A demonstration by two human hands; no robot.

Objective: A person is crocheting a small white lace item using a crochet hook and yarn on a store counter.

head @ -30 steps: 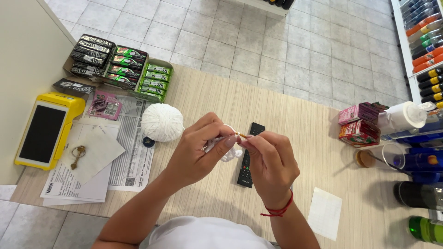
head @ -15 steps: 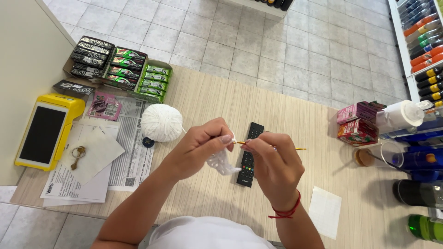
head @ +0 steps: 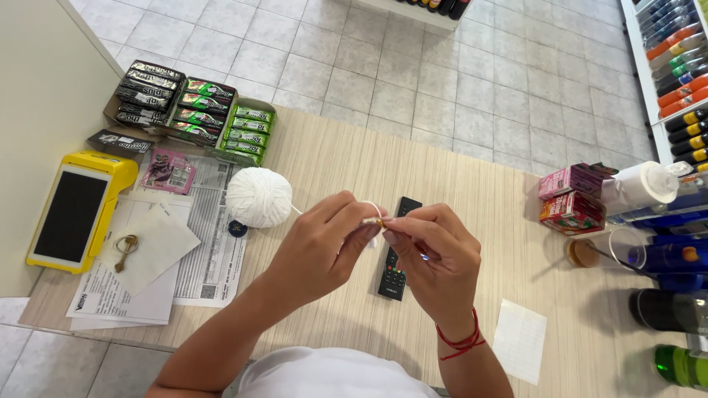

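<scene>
White yarn strand (head: 366,207): soft, light, limp; best pinched near its end. Left hand (head: 324,243) and right hand (head: 431,254) fingertips clamped together on it, right of the yarn ball (head: 259,197).

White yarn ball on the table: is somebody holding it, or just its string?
Only its thin white strand, pinched at the end between the fingers of both hands.

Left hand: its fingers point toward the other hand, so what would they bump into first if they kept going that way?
Most likely the right hand: the left hand fingertips already nearly meet it around the white yarn. Depth is hard to judge.
</scene>
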